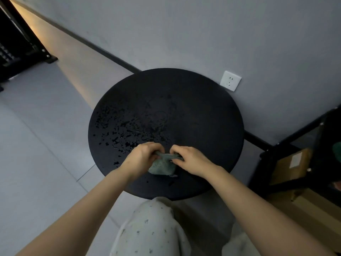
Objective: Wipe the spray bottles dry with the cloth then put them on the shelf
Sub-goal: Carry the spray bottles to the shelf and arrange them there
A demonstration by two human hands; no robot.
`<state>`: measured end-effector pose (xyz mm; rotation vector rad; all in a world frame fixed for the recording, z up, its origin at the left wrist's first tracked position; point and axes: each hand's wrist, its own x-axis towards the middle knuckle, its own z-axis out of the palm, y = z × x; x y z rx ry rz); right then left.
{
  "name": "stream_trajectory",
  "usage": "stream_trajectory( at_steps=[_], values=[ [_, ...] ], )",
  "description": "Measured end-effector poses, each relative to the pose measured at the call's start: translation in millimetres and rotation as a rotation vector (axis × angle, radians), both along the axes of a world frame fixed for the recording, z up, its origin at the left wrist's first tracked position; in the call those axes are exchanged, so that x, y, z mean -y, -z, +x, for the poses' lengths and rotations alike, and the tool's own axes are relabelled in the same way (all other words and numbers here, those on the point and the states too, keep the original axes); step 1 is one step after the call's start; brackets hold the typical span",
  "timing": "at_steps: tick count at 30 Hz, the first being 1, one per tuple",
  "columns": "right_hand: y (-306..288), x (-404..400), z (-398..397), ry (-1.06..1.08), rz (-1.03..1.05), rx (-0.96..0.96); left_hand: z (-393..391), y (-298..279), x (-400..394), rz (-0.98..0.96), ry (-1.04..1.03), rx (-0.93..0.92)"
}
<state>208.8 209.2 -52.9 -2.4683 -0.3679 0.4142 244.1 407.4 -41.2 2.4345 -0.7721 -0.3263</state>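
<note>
A small grey-green cloth hangs bunched just above the near part of a round black table. My left hand pinches the cloth's upper left edge with curled fingers. My right hand pinches its upper right edge the same way, so the cloth is stretched between both hands. Water drops and wet rings lie across the left and middle of the tabletop. No spray bottle shows in this view.
A black shelf unit stands to the right of the table, with cardboard boxes on it. A white wall socket sits behind the table. Another dark rack stands at the far left on the grey tiled floor.
</note>
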Motion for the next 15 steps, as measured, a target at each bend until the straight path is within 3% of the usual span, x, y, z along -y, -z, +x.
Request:
stream_trajectory(
  at_steps=[15],
  values=[
    [-100, 82, -114, 0.354, -0.088, 0.483, -57, -114, 95, -0.008, 0.192, 0.255]
  ],
)
